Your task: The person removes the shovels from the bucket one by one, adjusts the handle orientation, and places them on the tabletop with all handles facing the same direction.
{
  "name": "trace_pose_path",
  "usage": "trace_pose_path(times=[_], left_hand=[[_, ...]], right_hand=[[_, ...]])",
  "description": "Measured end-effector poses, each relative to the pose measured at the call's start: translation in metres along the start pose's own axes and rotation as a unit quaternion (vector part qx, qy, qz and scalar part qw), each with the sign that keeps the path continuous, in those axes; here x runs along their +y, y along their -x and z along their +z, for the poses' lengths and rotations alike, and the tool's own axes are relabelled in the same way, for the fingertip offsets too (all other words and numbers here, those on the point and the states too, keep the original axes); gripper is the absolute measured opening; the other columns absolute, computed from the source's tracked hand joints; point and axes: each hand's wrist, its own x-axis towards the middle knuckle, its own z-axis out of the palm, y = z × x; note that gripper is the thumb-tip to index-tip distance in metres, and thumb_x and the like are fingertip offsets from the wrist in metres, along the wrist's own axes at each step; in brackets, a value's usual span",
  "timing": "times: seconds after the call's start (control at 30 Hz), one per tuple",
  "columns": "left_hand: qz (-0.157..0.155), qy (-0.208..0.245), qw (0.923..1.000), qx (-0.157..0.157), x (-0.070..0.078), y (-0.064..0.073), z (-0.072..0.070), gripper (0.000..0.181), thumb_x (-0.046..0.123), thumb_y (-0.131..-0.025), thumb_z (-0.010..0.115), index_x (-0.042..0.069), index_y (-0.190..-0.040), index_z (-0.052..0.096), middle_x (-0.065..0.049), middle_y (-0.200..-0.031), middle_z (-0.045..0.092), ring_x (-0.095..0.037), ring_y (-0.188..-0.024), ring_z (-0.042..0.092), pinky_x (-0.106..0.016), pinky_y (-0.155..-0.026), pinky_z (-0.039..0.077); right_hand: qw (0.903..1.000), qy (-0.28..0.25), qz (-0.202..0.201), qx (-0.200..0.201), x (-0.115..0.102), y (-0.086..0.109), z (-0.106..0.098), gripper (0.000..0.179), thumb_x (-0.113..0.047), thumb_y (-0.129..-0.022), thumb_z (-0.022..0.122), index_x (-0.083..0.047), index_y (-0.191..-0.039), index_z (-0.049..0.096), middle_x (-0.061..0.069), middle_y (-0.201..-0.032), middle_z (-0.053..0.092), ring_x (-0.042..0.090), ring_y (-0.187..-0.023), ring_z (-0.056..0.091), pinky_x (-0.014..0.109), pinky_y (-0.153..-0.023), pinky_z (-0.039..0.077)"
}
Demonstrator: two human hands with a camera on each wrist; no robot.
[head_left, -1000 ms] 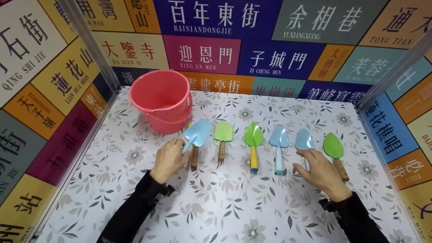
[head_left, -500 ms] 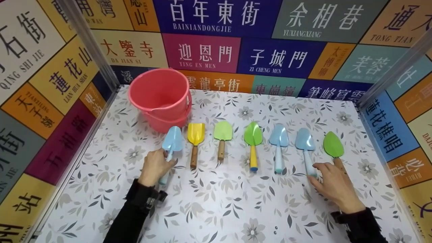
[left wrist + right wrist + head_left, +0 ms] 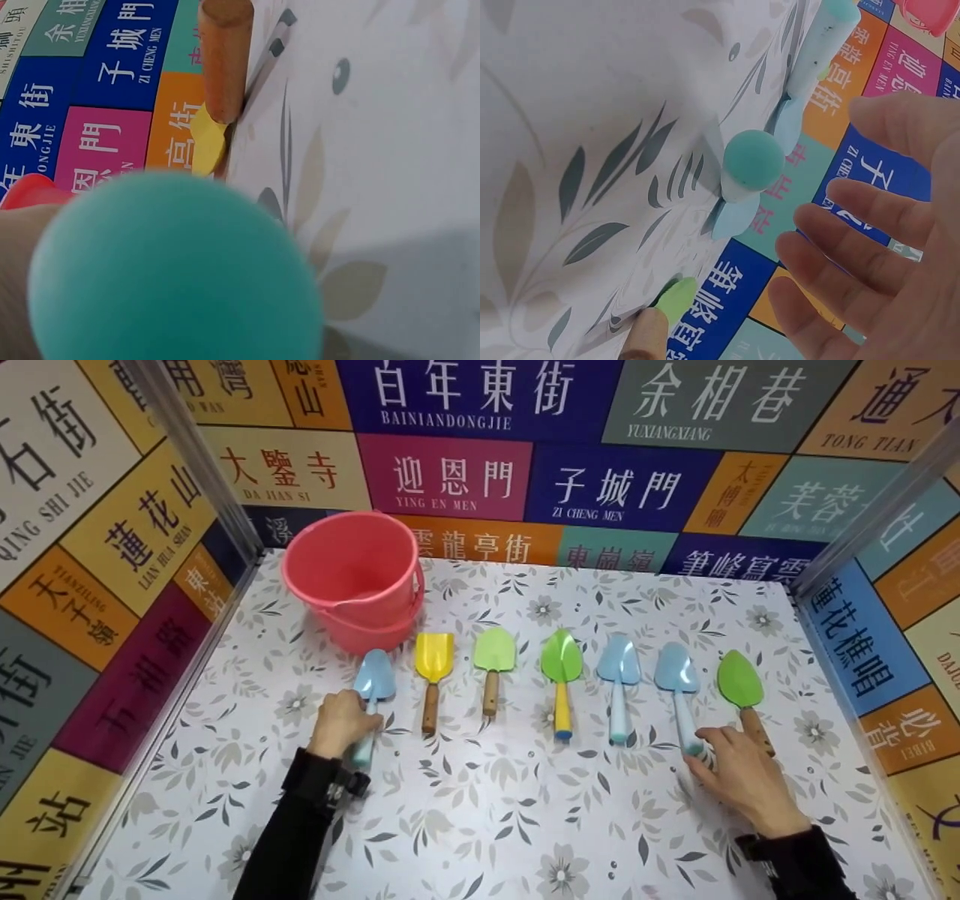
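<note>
My left hand point(image 3: 341, 725) grips the handle of a light blue garden trowel point(image 3: 376, 673), at the left end of a row of trowels in the head view. Its blade points toward the bucket; whether it rests fully on the table I cannot tell. In the left wrist view the teal handle end point(image 3: 176, 270) fills the foreground. My right hand point(image 3: 744, 776) holds nothing, its fingers relaxed and apart in the right wrist view. It hovers by the handle end of another light blue trowel point(image 3: 677, 667) and partly covers the wooden handle of a green trowel point(image 3: 740, 679).
A red bucket point(image 3: 349, 566) stands at the back left, just behind the gripped trowel. Between the hands lie a yellow trowel point(image 3: 434, 656), a light green one point(image 3: 494, 649), a green one with a yellow handle point(image 3: 562, 656) and a blue one point(image 3: 619, 660). Printed panels enclose the table.
My left hand has brought the blue trowel left and nearer me, off the yellow trowel and down beside it. My right hand has shifted right and nearer me, uncovering the second blue trowel's handle.
</note>
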Motion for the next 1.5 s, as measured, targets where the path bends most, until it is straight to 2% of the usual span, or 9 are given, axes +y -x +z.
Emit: trace_pose_path(times=[0.13,0.47,0.7,0.77,0.87,1.03,1.2,1.33,1.5], left_hand=[[0.003,-0.011,0.9999,-0.007,-0.002,-0.001,0.001,0.034,0.018,-0.073,0.074,0.014,-0.054,0.046,-0.003,-0.057,0.050,-0.022,-0.058,0.046,-0.035,-0.051,0.040],[0.011,-0.014,0.9998,-0.012,-0.005,-0.001,0.004,0.034,0.026,-0.076,0.080,0.009,-0.061,0.056,-0.005,-0.061,0.055,-0.023,-0.062,0.051,-0.036,-0.057,0.043],[0.012,-0.012,0.9998,-0.013,-0.002,0.005,-0.004,0.039,0.032,-0.082,0.080,-0.005,-0.086,0.066,-0.022,-0.084,0.069,-0.037,-0.077,0.064,-0.049,-0.070,0.053],[0.022,-0.011,0.9997,-0.004,0.001,0.008,-0.008,0.043,0.032,-0.084,0.079,-0.008,-0.094,0.066,-0.026,-0.090,0.070,-0.043,-0.083,0.066,-0.053,-0.075,0.054],[0.069,-0.007,0.9971,0.031,0.007,0.014,-0.013,0.044,0.029,-0.085,0.079,-0.010,-0.101,0.066,-0.029,-0.094,0.071,-0.047,-0.088,0.068,-0.055,-0.078,0.055],[0.180,-0.001,0.9780,0.106,0.019,0.023,-0.022,0.049,0.024,-0.085,0.081,-0.010,-0.115,0.064,-0.028,-0.104,0.070,-0.042,-0.093,0.069,-0.051,-0.079,0.058],[0.272,-0.038,0.9453,0.176,0.030,0.031,-0.026,0.066,0.029,-0.081,0.084,-0.004,-0.133,0.059,-0.027,-0.129,0.063,-0.043,-0.116,0.063,-0.052,-0.092,0.057],[0.316,-0.076,0.9249,0.197,0.037,0.032,-0.023,0.077,0.037,-0.079,0.084,-0.002,-0.139,0.054,-0.028,-0.143,0.054,-0.046,-0.128,0.055,-0.057,-0.106,0.048],[0.327,-0.124,0.9188,0.183,0.039,0.031,-0.016,0.090,0.053,-0.082,0.077,0.002,-0.148,0.045,-0.029,-0.154,0.041,-0.047,-0.140,0.043,-0.061,-0.115,0.036]], right_hand=[[0.9999,-0.001,0.011,-0.011,-0.001,0.000,-0.002,0.039,-0.017,-0.081,0.079,0.006,-0.109,0.065,0.025,-0.101,0.067,0.042,-0.091,0.064,0.057,-0.077,0.053],[0.9997,0.006,0.018,-0.014,-0.002,0.003,-0.003,0.040,-0.019,-0.082,0.079,0.006,-0.111,0.066,0.024,-0.102,0.067,0.042,-0.092,0.064,0.056,-0.075,0.054],[0.9998,0.006,0.019,-0.009,-0.001,0.002,-0.004,0.041,-0.019,-0.082,0.080,0.005,-0.111,0.065,0.023,-0.100,0.067,0.041,-0.090,0.064,0.056,-0.074,0.053],[0.9998,0.005,0.017,-0.004,-0.001,0.002,-0.005,0.041,-0.018,-0.081,0.080,0.005,-0.111,0.065,0.023,-0.098,0.067,0.041,-0.088,0.064,0.056,-0.072,0.053],[0.9998,0.000,0.019,-0.001,-0.002,0.002,-0.007,0.043,-0.018,-0.081,0.081,0.006,-0.113,0.065,0.024,-0.099,0.067,0.042,-0.088,0.064,0.057,-0.073,0.052],[0.9994,-0.014,0.030,0.009,-0.004,0.001,-0.012,0.051,-0.019,-0.082,0.081,0.008,-0.120,0.062,0.029,-0.107,0.067,0.048,-0.105,0.060,0.061,-0.083,0.052],[0.9982,-0.018,0.018,0.053,-0.006,-0.002,-0.012,0.059,-0.020,-0.079,0.082,0.009,-0.125,0.058,0.030,-0.113,0.064,0.049,-0.107,0.058,0.063,-0.081,0.051],[0.9949,-0.025,-0.002,0.098,-0.007,-0.008,-0.005,0.067,-0.020,-0.075,0.085,0.010,-0.128,0.057,0.032,-0.119,0.061,0.050,-0.107,0.058,0.064,-0.084,0.047],[0.9941,-0.022,-0.005,0.106,-0.010,-0.013,0.006,0.078,-0.033,-0.076,0.083,0.006,-0.136,0.053,0.035,-0.134,0.053,0.054,-0.120,0.051,0.069,-0.098,0.040]])
